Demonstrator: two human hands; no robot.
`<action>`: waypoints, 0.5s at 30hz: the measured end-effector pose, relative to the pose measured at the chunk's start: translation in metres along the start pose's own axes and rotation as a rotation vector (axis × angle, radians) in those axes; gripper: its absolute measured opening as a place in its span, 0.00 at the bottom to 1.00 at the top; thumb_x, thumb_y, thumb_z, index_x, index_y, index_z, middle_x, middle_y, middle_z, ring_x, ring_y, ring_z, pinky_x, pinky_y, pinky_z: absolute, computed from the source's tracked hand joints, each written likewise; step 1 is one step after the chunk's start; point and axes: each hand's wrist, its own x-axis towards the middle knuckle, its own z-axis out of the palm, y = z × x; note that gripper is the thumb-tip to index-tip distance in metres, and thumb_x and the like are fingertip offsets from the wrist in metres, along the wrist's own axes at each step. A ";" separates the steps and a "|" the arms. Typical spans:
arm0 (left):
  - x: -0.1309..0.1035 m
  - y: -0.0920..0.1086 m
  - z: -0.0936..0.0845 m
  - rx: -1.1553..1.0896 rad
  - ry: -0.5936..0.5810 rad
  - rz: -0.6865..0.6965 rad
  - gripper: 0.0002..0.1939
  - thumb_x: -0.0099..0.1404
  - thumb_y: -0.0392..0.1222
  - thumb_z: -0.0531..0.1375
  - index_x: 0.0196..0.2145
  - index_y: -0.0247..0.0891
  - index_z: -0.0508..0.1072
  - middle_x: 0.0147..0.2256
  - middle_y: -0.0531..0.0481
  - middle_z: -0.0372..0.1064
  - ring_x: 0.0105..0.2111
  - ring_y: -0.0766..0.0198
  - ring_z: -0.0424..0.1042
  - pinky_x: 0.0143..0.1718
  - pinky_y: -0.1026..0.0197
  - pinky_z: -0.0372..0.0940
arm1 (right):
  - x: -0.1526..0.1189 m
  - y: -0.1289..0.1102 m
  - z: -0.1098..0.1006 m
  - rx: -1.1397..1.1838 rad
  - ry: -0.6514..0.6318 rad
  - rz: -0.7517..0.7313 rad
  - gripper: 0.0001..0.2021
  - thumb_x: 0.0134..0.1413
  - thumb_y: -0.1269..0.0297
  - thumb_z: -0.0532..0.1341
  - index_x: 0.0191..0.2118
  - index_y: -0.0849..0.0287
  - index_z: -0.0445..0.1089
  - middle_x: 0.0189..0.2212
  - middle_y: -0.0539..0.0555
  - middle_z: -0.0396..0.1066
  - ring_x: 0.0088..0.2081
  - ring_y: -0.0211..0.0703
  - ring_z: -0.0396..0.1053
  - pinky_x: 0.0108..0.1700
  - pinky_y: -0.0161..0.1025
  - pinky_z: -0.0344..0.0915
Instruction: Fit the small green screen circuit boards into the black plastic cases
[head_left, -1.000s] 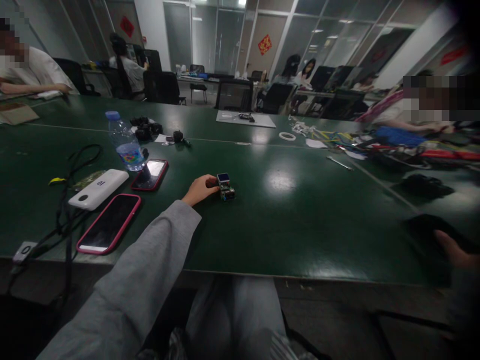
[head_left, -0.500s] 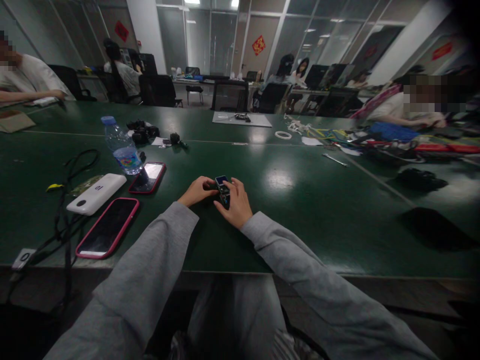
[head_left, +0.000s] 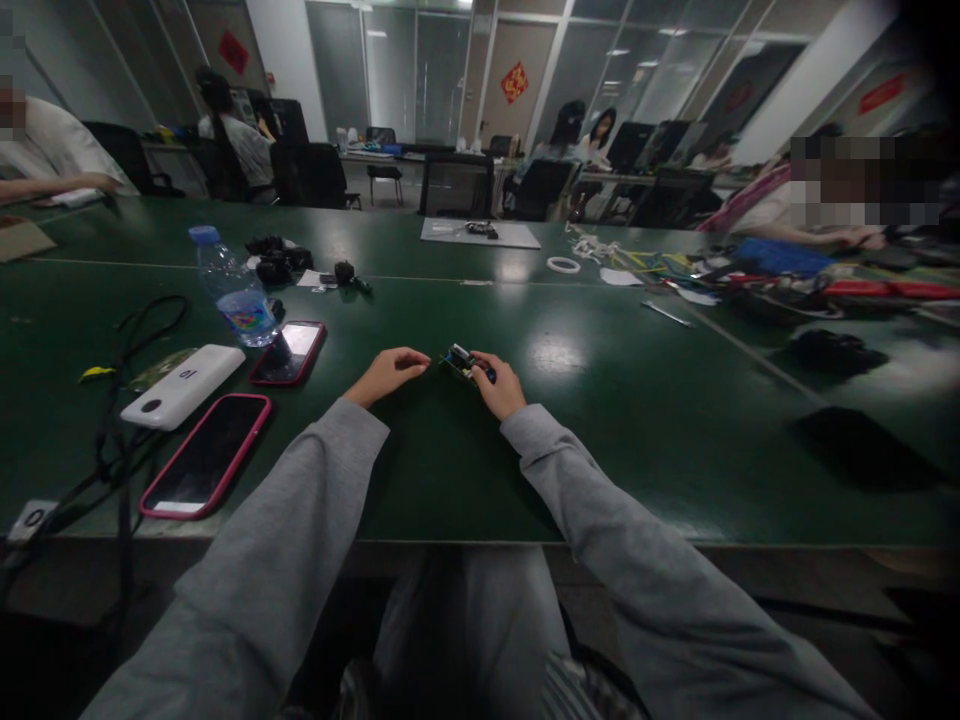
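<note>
A small electronic device (head_left: 459,362) with exposed parts is gripped at its right end by my right hand (head_left: 498,384), just above the green table (head_left: 450,460). Thin wire-like bits stick out of its left end. To the left of the device, a small gap away, is my left hand (head_left: 391,374). Its thumb and fingertips are pressed together, and whatever they hold, if anything, is too small to make out.
Left of my hands lie two phones in pink-red cases (head_left: 206,455) (head_left: 289,352), a white power bank (head_left: 184,386), a water bottle (head_left: 234,290) and black cables (head_left: 124,400). Farther right are a wrench (head_left: 667,313) and tangled wires (head_left: 652,262). Several people sit around.
The device has been turned, and its dark screen no longer faces up to view. My left hand has come away from it to the left, while my right hand has shifted right to its end.
</note>
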 end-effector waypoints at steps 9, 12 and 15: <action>-0.002 -0.001 0.001 0.009 0.010 0.008 0.14 0.59 0.42 0.60 0.42 0.35 0.72 0.42 0.45 0.73 0.42 0.63 0.72 0.49 0.55 0.64 | -0.003 -0.001 0.002 -0.108 0.083 -0.183 0.25 0.48 0.56 0.61 0.52 0.60 0.65 0.42 0.61 0.67 0.45 0.54 0.63 0.49 0.53 0.61; -0.002 0.000 0.001 0.011 0.011 0.016 0.13 0.59 0.42 0.60 0.42 0.35 0.72 0.42 0.45 0.73 0.42 0.63 0.72 0.49 0.55 0.65 | -0.004 -0.001 0.000 -0.023 0.065 -0.141 0.23 0.51 0.57 0.58 0.53 0.60 0.64 0.40 0.59 0.68 0.41 0.50 0.66 0.46 0.49 0.64; -0.002 0.001 0.000 0.026 0.012 -0.005 0.12 0.60 0.41 0.60 0.42 0.36 0.72 0.42 0.46 0.73 0.42 0.63 0.72 0.49 0.55 0.65 | -0.001 0.002 -0.003 0.009 0.060 -0.029 0.22 0.55 0.54 0.55 0.52 0.60 0.65 0.36 0.57 0.71 0.40 0.50 0.67 0.46 0.48 0.64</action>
